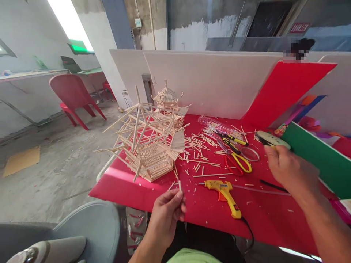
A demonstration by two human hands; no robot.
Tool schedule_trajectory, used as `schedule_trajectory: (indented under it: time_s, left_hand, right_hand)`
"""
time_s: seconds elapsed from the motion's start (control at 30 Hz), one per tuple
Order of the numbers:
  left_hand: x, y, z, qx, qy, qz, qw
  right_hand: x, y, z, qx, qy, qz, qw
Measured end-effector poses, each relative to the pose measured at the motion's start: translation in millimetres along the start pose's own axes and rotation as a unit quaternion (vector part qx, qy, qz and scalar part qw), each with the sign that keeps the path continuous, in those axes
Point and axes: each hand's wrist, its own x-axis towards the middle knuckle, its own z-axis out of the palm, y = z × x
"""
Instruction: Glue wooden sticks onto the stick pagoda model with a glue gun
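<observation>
My left hand (167,213) is closed in a pinch on a short wooden stick (180,185), held upright just above the table's front part. Left of it stands a pagoda model (153,160) built from thin round sticks, its lower roof partly covered with rows of sticks. My right hand (293,173) is raised at the right with its fingers curled together. At its fingertips is a bit of yellow, and just beyond lies a rounded beige object with a dark edge (272,140); what the hand holds is hard to make out. A yellow glue gun (223,193) lies between my hands.
Loose sticks (200,144), yellow-handled pliers (233,143), yellow-and-red-handled scissors (242,162) and a clear tape ring (250,154) lie on the red tabletop (189,215). A green board (320,157) leans at right; a grey stool (90,226) stands lower left.
</observation>
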Motion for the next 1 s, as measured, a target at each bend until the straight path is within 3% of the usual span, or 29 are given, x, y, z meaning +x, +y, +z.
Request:
schedule_trajectory:
  time_s: [0.07,0.13,0.3,0.43,0.5,0.57,0.63,0.7,0.77,0.87,1.0]
  left_hand:
    - [8,7,5.2,-0.015,-0.016,-0.007,1.000]
    - [12,11,9.4,-0.019,-0.022,-0.020,0.999]
    - [13,14,9.2,-0.019,0.002,-0.047,0.999]
    - [14,21,11.3,-0.028,0.012,-0.023,0.999]
    - [15,25,14.0,-0.034,0.017,-0.011,0.999]
    - [17,29,16.4,-0.037,0.015,-0.002,0.999]
    - [19,32,18.2,-0.040,0.002,0.002,0.999]
    - [21,35,19.2,-0.044,-0.012,0.000,0.999]
    - [22,38,19.5,-0.047,-0.021,-0.001,0.999]
    - [22,43,18.0,-0.047,-0.023,0.000,0.999]
    - [24,47,13.7,-0.052,-0.033,-0.006,0.998]
  right_hand:
    - [-8,6,12,-0.008,-0.124,-0.025,0.992]
    - [-23,4,29,-0.004,-0.183,-0.042,0.982]
    - [-43,9,68,-0.004,-0.188,-0.049,0.981]
    - [-38,11,75,-0.031,-0.154,-0.066,0.985]
    - [-40,-2,64,-0.010,-0.076,-0.086,0.993]
    - [-52,-27,43,0.097,0.022,-0.112,0.989]
    - [-71,-64,14,0.270,0.089,-0.148,0.947]
    - [-91,-105,-14,0.410,0.097,-0.224,0.879]
    - [-106,-142,-37,0.473,0.105,-0.254,0.837]
    - [-113,-177,-52,0.502,0.132,-0.252,0.817]
    - [-109,-192,-50,0.496,0.164,-0.256,0.814]
